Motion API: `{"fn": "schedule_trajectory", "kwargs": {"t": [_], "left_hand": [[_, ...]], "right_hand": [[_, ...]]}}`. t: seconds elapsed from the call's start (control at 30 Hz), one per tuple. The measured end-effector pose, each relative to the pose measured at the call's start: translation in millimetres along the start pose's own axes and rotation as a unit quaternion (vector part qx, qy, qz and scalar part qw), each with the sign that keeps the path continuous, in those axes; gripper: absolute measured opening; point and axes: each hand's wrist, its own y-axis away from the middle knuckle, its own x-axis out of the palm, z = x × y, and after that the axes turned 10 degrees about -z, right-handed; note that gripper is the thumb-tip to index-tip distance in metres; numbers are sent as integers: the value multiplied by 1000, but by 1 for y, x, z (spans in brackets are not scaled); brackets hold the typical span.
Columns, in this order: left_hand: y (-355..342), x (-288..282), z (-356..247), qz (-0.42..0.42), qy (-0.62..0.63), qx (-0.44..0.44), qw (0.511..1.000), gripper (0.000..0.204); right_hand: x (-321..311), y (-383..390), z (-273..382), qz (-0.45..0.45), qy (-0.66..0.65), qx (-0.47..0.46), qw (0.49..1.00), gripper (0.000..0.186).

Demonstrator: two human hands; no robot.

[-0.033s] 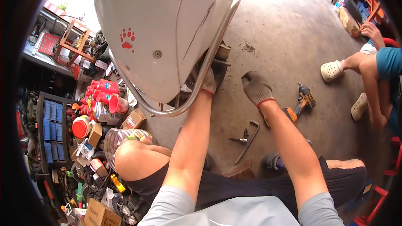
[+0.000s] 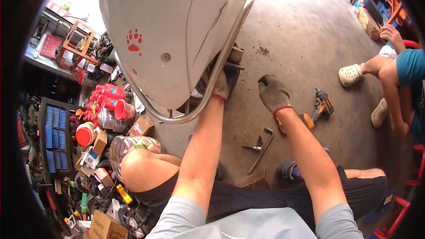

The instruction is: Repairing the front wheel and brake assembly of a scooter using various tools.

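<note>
My left hand (image 2: 221, 89), in a grey glove with a red cuff, reaches behind the curved metal guard bar (image 2: 201, 114) at the rear of a white scooter (image 2: 164, 26). Its fingers are hidden by the bar and bodywork. To the right, my right hand (image 2: 273, 94), gloved the same way, is held apart from the scooter over the concrete floor. Its dark fingers are curled in, and whatever they may hold is out of sight. Beneath that forearm lies a yellow and black cordless power tool (image 2: 305, 121). Another cordless drill (image 2: 324, 102) lies just right of it.
A bent metal wrench (image 2: 262, 150) and a small socket tool (image 2: 254, 147) lie between my feet. Red bottles (image 2: 108, 90), boxes and blue drawers (image 2: 56, 137) crowd the left. At right sits a person in a teal garment (image 2: 409, 68) and pale clogs (image 2: 351, 75).
My right hand has shifted very slightly to the right. The left hand stays in the same place behind the bar.
</note>
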Motion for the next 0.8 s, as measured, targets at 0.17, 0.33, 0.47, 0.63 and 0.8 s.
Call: {"fn": "schedule_trajectory", "kwargs": {"t": [0.17,0.33,0.47,0.63,0.8], "left_hand": [[-4,2,2,-23,32,-14,999,26],[-15,4,11,24,85,18,996,38],[-17,-5,10,21,80,-5,997,51],[-7,6,3,32,44,-1,999,46],[-14,-4,-1,41,148,-103,983,47]], "right_hand": [[-1,-11,42,-111,-89,-115,983,20],[13,-26,93,-65,27,-160,985,19],[20,-30,90,-99,14,-195,976,20],[17,-38,81,-19,42,-174,984,23],[18,-44,78,10,44,-196,980,26]]}}
